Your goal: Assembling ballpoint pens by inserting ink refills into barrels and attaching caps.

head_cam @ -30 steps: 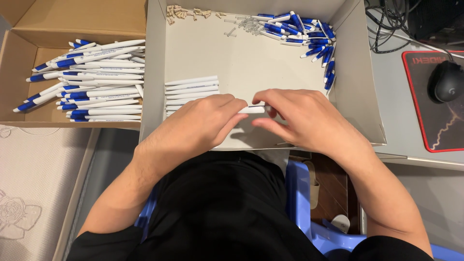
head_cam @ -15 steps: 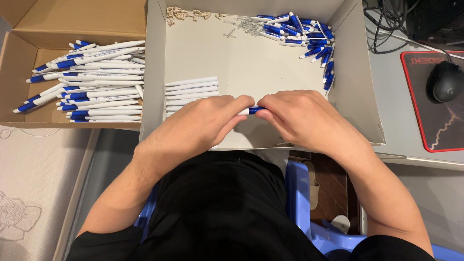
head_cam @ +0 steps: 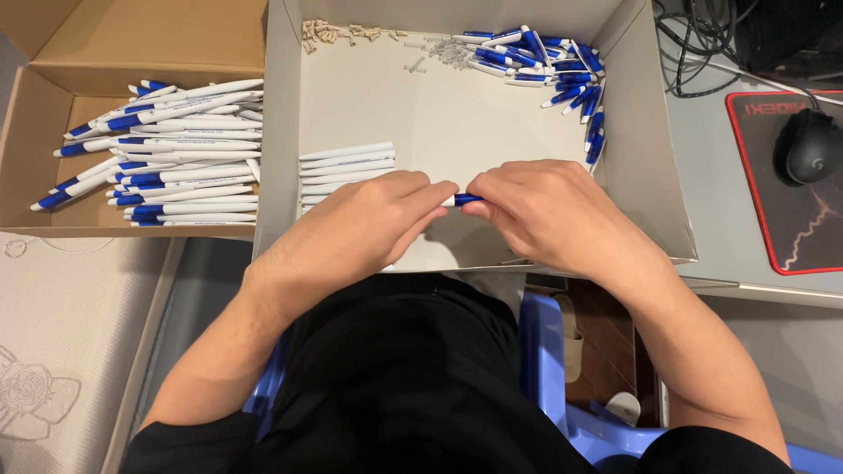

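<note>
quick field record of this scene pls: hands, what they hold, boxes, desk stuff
left hand: grips the white end of a pen
right hand: grips the pen's blue end, fingertips meeting the left hand's
grey box: holds a row of white barrels at left, blue parts heaped in the far right corner, small springs and tan bits along the far wall
brown box: piled with finished blue-and-white pens
desk right: black mouse on a red-edged mat
</note>
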